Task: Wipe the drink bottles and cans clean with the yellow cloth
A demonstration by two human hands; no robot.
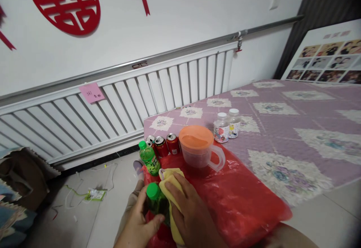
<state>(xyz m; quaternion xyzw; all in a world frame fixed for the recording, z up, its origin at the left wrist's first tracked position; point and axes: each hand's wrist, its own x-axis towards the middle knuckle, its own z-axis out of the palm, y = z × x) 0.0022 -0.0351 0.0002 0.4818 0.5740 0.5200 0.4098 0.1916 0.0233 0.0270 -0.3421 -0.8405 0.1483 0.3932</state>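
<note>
Low in the view, my left hand [143,219] is wrapped round a green plastic bottle [158,202] with a green cap. My right hand [191,210] presses a folded yellow cloth [171,180] against the bottle's right side. Both hands are over a red plastic sheet [237,187]. Just beyond them stands a second green bottle [150,159], upright and capped. A clear pitcher [194,159] with an orange lid [196,137] stands on the red sheet. Behind the second bottle are several drink cans, among them a red can [173,143].
Two clear jars [221,128] with white lids stand right of the pitcher on a purple flowered tablecloth [270,127]. A white radiator [163,86] runs along the wall behind. Loose cords [80,184] lie on the floor at left. A photo board [324,58] leans at far right.
</note>
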